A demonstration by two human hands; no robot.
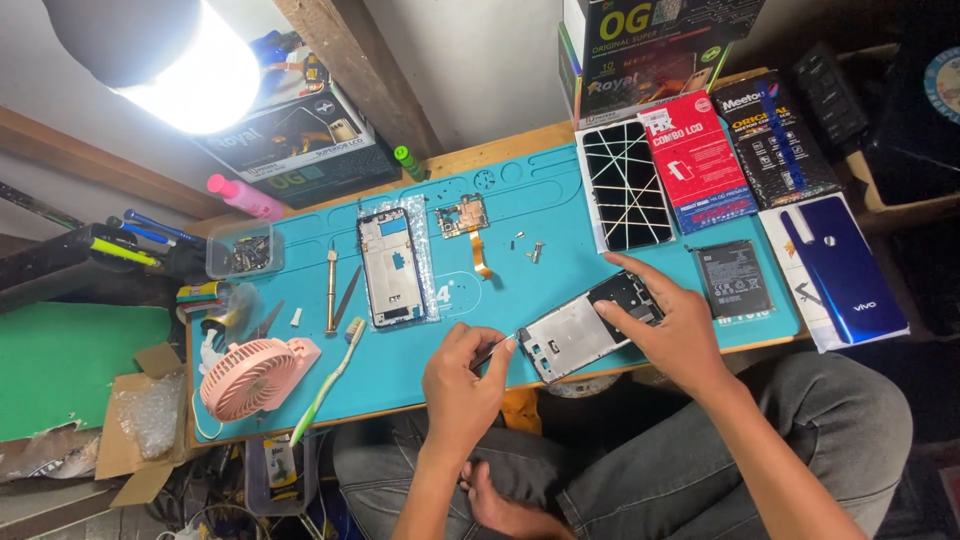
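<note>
Head view: left hand (462,380) fingers pinch tweezers (497,347), tip at phone frame (580,333) on blue worktop mat (520,200); right hand (668,335) grips frame's top. Keep frame pinned, tip strokes small.

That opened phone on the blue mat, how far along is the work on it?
Done: the phone frame lies opened, with a circuit board, screws, battery and blue back cover set aside. In hand: the right hand steadies the frame while the left hand works a thin tool at its end. Left: those parts remain unfitted.
</note>
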